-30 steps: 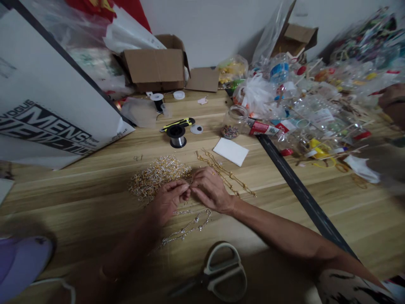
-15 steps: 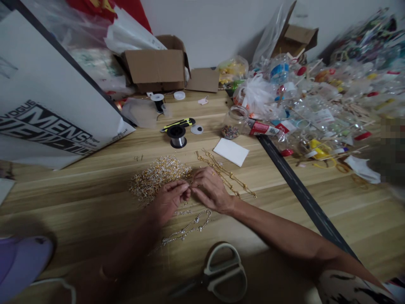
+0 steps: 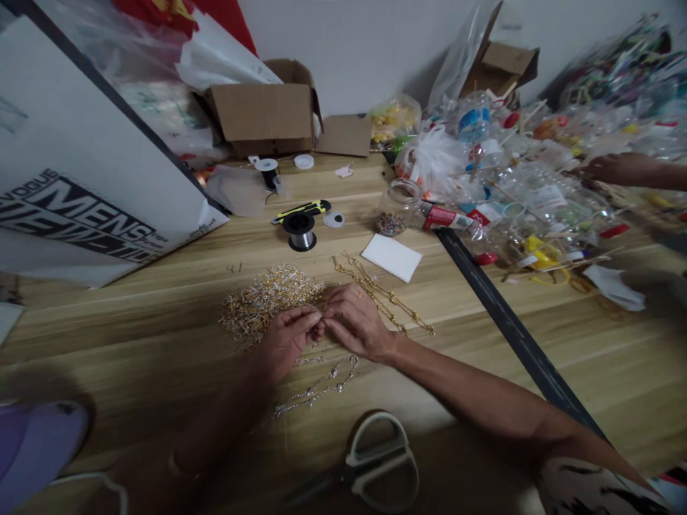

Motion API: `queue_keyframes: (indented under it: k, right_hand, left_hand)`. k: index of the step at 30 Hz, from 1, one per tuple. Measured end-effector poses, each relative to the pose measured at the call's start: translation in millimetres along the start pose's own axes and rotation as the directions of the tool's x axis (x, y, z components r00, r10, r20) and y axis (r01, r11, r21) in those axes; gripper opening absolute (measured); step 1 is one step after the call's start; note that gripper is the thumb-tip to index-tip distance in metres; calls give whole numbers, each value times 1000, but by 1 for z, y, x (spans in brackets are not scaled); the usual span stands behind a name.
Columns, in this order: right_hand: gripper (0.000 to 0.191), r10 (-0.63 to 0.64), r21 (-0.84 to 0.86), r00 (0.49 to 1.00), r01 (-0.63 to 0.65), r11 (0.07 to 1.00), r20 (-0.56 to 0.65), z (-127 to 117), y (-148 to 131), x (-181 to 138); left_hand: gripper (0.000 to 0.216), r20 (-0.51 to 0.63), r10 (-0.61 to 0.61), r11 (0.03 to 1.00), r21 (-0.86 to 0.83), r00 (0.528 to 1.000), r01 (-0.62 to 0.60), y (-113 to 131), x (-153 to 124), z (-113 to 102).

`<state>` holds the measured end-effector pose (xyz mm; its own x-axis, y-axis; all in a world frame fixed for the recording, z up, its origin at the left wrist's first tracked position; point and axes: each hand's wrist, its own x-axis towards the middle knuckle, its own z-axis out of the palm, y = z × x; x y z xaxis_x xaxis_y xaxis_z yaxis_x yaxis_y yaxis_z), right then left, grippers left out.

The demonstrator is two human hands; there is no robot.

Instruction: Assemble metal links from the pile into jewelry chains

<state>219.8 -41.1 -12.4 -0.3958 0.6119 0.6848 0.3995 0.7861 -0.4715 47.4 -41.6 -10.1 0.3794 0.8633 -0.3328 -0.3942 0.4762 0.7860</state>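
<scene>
My left hand (image 3: 293, 336) and my right hand (image 3: 357, 320) meet fingertip to fingertip over the table. Both are closed in a pinch; what sits between the fingers is too small and hidden to name. Just behind my left hand lies a heap of small gold and silver charms (image 3: 268, 293). Gold chains (image 3: 383, 293) stretch out beyond my right hand. A silver chain (image 3: 316, 386) rests on the wood below my hands. Nearer to me are scissors (image 3: 381, 461) with pale handles, their blades in shadow.
Behind the heap stand a wire spool (image 3: 300, 232), a yellow cutter knife (image 3: 303, 209) and a jar of beads (image 3: 397, 207). A white card (image 3: 391, 257) lies nearby. Plastic bottles (image 3: 547, 193) cover the right side, where another person's hand (image 3: 612, 168) reaches in. A large white box (image 3: 101, 164) stands left.
Another person's hand and forearm have come into view over the bottles at the right. My own hands stay nearly in place, still pinched together.
</scene>
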Motion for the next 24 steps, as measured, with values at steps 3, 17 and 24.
queue_keyframes:
  k: [3, 17, 24]
  right_hand:
    - [8, 4, 4, 1000, -4, 1000, 6, 0, 0, 0]
    - [7, 20, -13, 1000, -20, 1000, 10, 0, 1, -2]
    - [8, 13, -14, 1000, -12, 1000, 15, 0, 1, -1]
  left_hand:
    - [16, -18, 13, 999, 30, 1000, -12, 4, -2, 5]
    - [14, -74, 232, 879, 443, 970, -176, 12, -6, 8]
    - [12, -74, 257, 847, 498, 964, -188, 13, -6, 7]
